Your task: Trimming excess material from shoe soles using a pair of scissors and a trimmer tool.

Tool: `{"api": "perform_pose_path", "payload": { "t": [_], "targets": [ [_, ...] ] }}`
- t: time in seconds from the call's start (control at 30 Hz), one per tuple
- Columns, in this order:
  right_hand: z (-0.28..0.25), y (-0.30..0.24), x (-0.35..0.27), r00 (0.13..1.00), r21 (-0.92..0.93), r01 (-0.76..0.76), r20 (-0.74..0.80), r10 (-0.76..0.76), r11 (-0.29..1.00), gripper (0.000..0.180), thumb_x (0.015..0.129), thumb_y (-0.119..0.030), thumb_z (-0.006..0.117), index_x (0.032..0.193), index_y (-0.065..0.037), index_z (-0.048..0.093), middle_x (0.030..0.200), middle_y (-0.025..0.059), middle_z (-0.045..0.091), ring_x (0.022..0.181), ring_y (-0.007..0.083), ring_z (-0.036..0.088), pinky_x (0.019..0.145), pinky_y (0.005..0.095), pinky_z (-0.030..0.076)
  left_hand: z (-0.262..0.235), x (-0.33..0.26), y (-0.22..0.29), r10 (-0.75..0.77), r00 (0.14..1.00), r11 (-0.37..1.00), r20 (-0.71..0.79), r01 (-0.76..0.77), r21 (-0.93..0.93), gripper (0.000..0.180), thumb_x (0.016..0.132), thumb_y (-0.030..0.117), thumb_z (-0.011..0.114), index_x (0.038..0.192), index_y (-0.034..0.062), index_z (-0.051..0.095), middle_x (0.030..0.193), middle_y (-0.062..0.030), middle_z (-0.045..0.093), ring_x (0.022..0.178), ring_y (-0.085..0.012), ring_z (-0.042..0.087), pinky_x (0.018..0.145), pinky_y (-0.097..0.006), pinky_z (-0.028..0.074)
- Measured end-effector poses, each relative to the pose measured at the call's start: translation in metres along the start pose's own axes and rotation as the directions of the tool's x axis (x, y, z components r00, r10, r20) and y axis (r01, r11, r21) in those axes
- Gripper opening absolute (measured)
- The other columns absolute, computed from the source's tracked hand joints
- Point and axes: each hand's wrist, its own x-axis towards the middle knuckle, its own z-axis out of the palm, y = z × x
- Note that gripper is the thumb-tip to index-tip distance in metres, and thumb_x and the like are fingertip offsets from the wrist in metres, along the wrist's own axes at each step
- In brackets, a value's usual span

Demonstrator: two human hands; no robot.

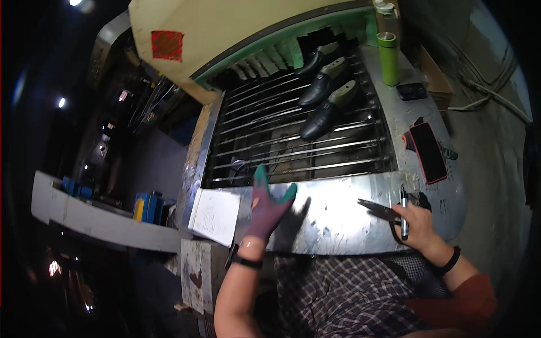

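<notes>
My left hand (266, 208), in a purple glove with green fingertips, hovers over the near edge of the metal table (338, 225). Its thumb and fingers are spread, with nothing between them. On the right, my bare right hand (416, 225) is closed round dark scissors (378, 209), their blades pointing left; part of the handle is hidden by the fingers. A silver and black marker (404, 214) stands across the same fingers, seemingly held too. Beyond my hands, dark shoes on lasts (320, 119) rest in a slanted row on the metal bars (276, 155).
A written-on notebook (215, 217) lies left of my gloved hand. Along the right side are a red-edged phone (428, 153) on a dark glove, a black object (411, 91) and a green bottle (387, 59). The cream machine housing (225, 28) rises behind the bars.
</notes>
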Motion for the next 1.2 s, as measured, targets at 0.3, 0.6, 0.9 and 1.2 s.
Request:
{"api": "perform_pose_path", "payload": {
  "t": [0.3,0.6,0.9,1.2],
  "targets": [
    [-0.005,0.002,0.014,0.997,0.021,0.001,0.081,-0.002,1.000,0.046,0.066,-0.025,0.074,0.109,-0.010,0.066,0.082,0.0147,0.062,0.059,0.0266,0.059,0.055,0.0371,0.047,0.136,0.156,0.018,0.076,0.984,0.884,0.161,-0.141,0.445,0.102,0.071,0.056,0.071,0.142,-0.0043,0.031,0.142,-0.0274,0.035,0.131,-0.0406,0.038,0.110,-0.047,0.031],
    [0.009,0.011,0.000,1.000,0.064,-0.020,-0.019,0.021,0.998,0.051,0.060,-0.014,0.071,0.110,-0.006,0.063,0.085,0.0164,0.061,0.067,0.0318,0.059,0.062,0.0417,0.046,0.141,0.139,0.059,0.183,0.955,0.881,0.233,-0.264,0.392,0.030,0.091,0.025,0.053,0.109,0.0023,0.062,0.079,-0.0208,0.064,0.079,-0.0294,0.066,0.067,-0.041,0.051],
    [0.004,-0.004,0.008,0.993,0.109,0.033,-0.113,-0.021,0.993,0.046,0.065,-0.004,0.066,0.111,-0.006,0.061,0.080,0.0195,0.059,0.071,0.0393,0.059,0.064,0.0446,0.048,0.029,-0.046,0.054,-0.372,0.888,0.396,0.269,0.414,-0.820,0.047,0.097,0.045,0.051,0.095,0.0002,0.064,0.074,0.0026,0.055,0.067,-0.0080,0.048,0.058,-0.024,0.041],
    [0.000,-0.036,-0.003,0.992,0.185,0.091,0.072,-0.105,0.979,0.050,0.070,-0.002,0.063,0.119,-0.006,0.057,0.100,0.0232,0.061,0.090,0.0422,0.061,0.078,0.0427,0.050,-0.043,-0.331,0.101,-0.742,0.578,0.142,0.341,0.631,-0.763,0.044,0.089,0.021,0.067,0.126,-0.0014,0.056,0.108,-0.0011,0.064,0.091,-0.0073,0.057,0.080,-0.024,0.047]
  ]
}}
